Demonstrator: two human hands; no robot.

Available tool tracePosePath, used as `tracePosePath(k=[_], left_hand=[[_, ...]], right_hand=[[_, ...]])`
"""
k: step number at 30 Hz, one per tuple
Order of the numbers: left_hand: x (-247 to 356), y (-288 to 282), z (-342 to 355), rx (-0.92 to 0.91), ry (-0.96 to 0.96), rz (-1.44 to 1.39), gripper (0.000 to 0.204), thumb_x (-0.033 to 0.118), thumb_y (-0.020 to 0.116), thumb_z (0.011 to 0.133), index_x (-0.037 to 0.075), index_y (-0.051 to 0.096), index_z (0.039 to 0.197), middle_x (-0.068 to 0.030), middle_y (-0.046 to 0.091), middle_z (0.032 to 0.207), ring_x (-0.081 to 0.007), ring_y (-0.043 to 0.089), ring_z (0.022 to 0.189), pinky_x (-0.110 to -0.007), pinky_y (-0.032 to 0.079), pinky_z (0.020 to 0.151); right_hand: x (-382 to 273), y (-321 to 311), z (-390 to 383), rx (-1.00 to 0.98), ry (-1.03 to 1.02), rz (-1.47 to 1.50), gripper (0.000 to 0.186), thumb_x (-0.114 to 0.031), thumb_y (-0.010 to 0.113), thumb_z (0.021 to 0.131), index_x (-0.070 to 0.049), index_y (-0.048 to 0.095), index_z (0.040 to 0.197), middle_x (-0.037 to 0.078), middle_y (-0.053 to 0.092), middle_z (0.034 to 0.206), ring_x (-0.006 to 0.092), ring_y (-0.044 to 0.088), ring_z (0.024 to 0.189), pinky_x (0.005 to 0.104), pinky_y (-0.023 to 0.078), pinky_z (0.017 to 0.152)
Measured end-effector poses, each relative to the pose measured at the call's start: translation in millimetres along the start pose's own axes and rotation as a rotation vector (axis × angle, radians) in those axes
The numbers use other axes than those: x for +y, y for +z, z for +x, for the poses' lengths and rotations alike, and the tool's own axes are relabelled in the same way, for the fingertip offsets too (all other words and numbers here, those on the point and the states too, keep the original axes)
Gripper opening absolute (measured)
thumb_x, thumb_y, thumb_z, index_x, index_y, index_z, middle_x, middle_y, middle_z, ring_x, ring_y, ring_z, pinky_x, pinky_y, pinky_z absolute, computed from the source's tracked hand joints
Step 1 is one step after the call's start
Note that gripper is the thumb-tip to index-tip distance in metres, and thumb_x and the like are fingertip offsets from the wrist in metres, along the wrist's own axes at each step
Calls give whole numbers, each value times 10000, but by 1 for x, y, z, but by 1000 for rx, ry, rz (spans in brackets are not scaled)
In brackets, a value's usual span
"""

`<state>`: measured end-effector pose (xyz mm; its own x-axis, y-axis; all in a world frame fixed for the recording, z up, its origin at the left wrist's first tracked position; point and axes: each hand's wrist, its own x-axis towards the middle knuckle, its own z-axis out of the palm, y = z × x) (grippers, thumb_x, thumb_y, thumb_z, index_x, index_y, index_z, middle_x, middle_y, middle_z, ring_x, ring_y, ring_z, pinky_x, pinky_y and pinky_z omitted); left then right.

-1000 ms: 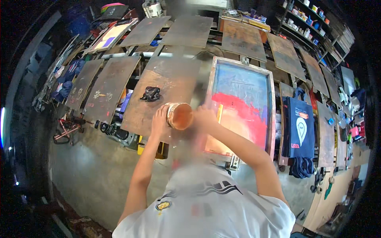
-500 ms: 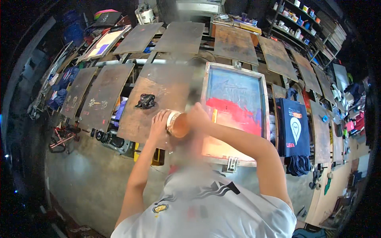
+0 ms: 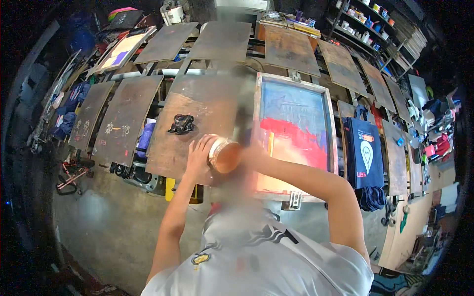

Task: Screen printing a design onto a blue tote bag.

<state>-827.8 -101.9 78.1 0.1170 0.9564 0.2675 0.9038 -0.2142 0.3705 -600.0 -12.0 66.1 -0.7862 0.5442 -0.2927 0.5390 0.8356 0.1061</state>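
Head view, read from my remote station. The grey floor [image 3: 98,217] fills the near left, and a row of dark wooden panels [image 3: 219,42] spans the far side. Near the middle I have the tabletop [image 3: 163,157], a brown, worn wooden panel. To its right lies the framed screen [image 3: 296,138], a pale frame around mesh coloured blue at the far end, red across the middle and orange at the near end. Farther right, a navy bag [image 3: 364,153] with a white teardrop print lies flat on another panel.

Hands: my operator's left hand [image 3: 199,154] comes in from the near side, fingers a little spread and curved around the left side of the tub, touching it. The right hand [image 3: 255,157] is at the tub's right side, but a blur covers it; I cannot tell its finger state, nor whether it makes contact.

The tub [image 3: 226,155] is between the two hands, over the near right part of the tabletop, its mouth facing my camera and its inside orange-brown. Whether it rests on the wood or is lifted, I cannot tell. A crumpled black bundle [image 3: 181,124] lies on the tabletop, left and far of the tub. Smallest noted: a yellow strip [image 3: 271,143] at the screen's left side, near the right hand.
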Motion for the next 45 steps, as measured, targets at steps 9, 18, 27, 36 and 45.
tracePosePath(k=[9, 18, 27, 36, 45], left_hand=[[-23, 12, -2, -7, -32, -9, 945, 279, 828, 624, 164, 378, 1447, -45, 437, 1467, -254, 369, 1406, -537, 250, 1132], [-45, 23, -6, 46, -75, -46, 1057, 374, 887, 569, 108, 369, 1451, -105, 466, 1441, -280, 406, 1372, -511, 265, 1128], [-40, 21, 0, 21, -109, -61, 1092, 435, 902, 538, 90, 388, 1438, -116, 481, 1428, -284, 424, 1355, -504, 274, 1110], [-19, 23, 7, -8, -73, 103, 1079, 434, 890, 555, 110, 375, 1446, -92, 471, 1414, -255, 423, 1345, -506, 247, 1133], [-13, 24, 0, 62, -59, 105, 1005, 370, 864, 598, 113, 372, 1436, -88, 461, 1407, -261, 425, 1334, -482, 287, 1067]], right_hand=[[-12, -14, 3, -124, 103, 147, 181, -110, 574, 852, -60, 731, 927, 119, 729, 960, 303, 710, 940, 455, 544, 784], [-23, -11, 9, 317, 143, -261, 156, -206, 600, 809, -103, 710, 849, 74, 659, 844, 251, 598, 850, 412, 420, 738], [-5, -53, 1, 536, -223, -388, 163, -235, 619, 780, -101, 710, 798, 44, 592, 805, 219, 541, 863, 390, 382, 766], [23, -58, 4, 199, -78, -295, 146, -198, 598, 862, -138, 730, 867, 29, 676, 854, 224, 615, 892, 402, 412, 805], [8, -16, -6, 25, 143, 190, 163, -138, 611, 853, -76, 738, 935, 131, 718, 895, 313, 687, 929, 465, 477, 886]])
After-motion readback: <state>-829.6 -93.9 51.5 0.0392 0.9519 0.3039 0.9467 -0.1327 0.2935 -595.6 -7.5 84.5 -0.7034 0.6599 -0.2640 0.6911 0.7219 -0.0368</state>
